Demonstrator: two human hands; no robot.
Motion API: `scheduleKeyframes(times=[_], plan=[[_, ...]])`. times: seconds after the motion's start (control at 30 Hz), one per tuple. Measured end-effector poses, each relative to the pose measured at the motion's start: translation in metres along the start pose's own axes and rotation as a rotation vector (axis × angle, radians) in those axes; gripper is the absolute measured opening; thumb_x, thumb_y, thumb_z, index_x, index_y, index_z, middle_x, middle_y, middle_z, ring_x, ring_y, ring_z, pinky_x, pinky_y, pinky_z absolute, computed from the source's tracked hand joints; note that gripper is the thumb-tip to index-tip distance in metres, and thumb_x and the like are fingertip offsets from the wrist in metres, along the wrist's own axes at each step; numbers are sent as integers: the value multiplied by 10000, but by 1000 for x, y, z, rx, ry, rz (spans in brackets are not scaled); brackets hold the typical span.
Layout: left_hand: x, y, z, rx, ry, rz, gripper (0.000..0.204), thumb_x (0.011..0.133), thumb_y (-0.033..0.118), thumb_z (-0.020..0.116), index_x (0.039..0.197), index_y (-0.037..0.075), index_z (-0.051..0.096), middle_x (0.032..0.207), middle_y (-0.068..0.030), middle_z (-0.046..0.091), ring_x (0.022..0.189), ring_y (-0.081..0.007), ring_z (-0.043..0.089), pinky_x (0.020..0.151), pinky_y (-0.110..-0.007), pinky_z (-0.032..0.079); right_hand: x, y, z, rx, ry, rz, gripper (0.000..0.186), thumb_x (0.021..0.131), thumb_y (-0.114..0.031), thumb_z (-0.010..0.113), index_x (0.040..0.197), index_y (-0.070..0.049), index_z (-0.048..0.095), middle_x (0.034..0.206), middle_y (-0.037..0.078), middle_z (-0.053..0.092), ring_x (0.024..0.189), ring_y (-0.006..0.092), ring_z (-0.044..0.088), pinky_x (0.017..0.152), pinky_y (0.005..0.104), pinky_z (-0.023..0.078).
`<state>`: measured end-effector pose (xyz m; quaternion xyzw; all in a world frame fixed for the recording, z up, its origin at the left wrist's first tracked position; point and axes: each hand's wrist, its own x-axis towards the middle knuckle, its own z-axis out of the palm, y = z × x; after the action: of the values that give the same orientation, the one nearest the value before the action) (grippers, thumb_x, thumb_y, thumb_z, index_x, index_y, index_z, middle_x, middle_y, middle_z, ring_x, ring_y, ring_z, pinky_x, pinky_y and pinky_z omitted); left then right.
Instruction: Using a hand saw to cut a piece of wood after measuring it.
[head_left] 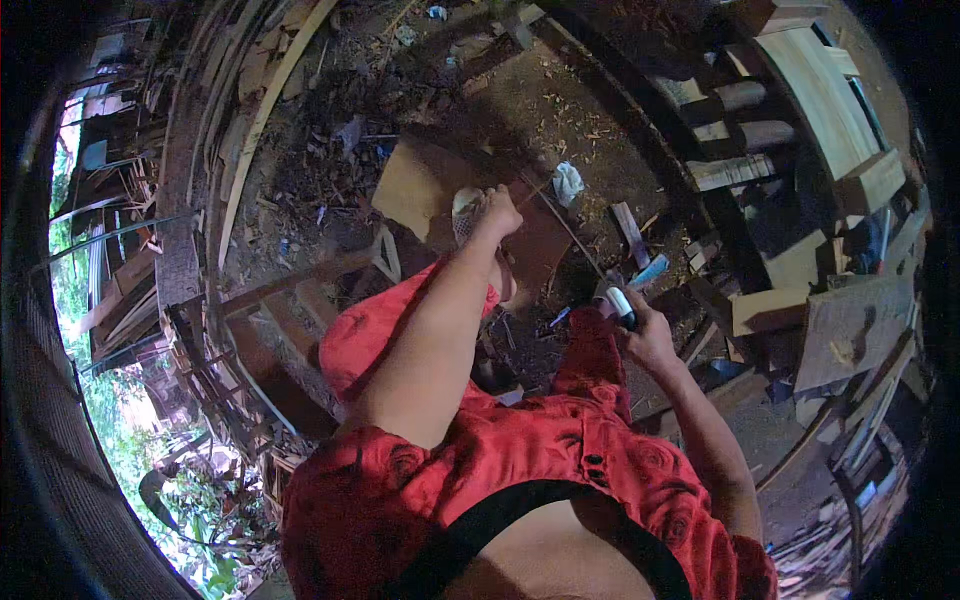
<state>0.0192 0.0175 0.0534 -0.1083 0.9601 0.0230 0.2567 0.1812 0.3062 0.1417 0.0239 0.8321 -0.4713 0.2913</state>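
My left hand (502, 212) is closed, its fingers curled down over a reddish-brown board (540, 245) on the ground. What it grips, if anything, is hidden. Beside it lies a paler tan board (412, 192), with a patterned shoe-like thing (466, 212) close to my wrist. My right hand (650, 338) is wrapped round a white-and-black handle-like thing (621, 303), whose kind I cannot make out. A thin straight strip (575, 238) runs from near my left hand toward the right one. Just beyond the right hand is a light blue piece (651, 270).
A crumpled white wad (568, 184) and a short wood offcut (630, 233) lie on the littered dirt ground. Stacked planks and blocks (825, 105) stand at the right, with a leaning board (855, 330). More timber (268, 110) lines the left side.
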Motion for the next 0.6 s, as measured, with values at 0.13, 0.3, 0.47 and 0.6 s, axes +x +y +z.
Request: scheduleKeyframes(times=[0.13,0.3,0.47,0.6], plan=[[9,10,-2,77,-103,-5,478,712,180,555,1157,44,449,1224,-132,444,1161,-312,353,936,-459,303,5,4,6,-78,-6,8,617,644,-91,620,1222,-89,405,1004,233,545,927,388,523,761,431,431],[16,13,-2,115,-60,-20,294,715,154,548,991,59,589,1081,-125,559,1124,-286,393,927,-429,274,4,1,7,-79,14,-56,628,649,-128,624,1230,-60,394,1058,215,537,940,378,528,771,417,437],[34,8,11,107,-87,-1,220,727,131,529,911,62,627,1013,-117,598,1029,-267,499,916,-423,266,3,-6,2,-119,-15,-11,481,724,-160,605,1162,-39,448,1003,215,558,940,362,540,764,391,442],[45,8,15,36,-179,-58,212,741,120,514,911,72,631,995,-136,603,991,-260,547,911,-441,265,3,-10,-1,-177,15,-75,490,719,-163,614,1160,-43,438,993,216,559,926,365,544,752,392,446]])
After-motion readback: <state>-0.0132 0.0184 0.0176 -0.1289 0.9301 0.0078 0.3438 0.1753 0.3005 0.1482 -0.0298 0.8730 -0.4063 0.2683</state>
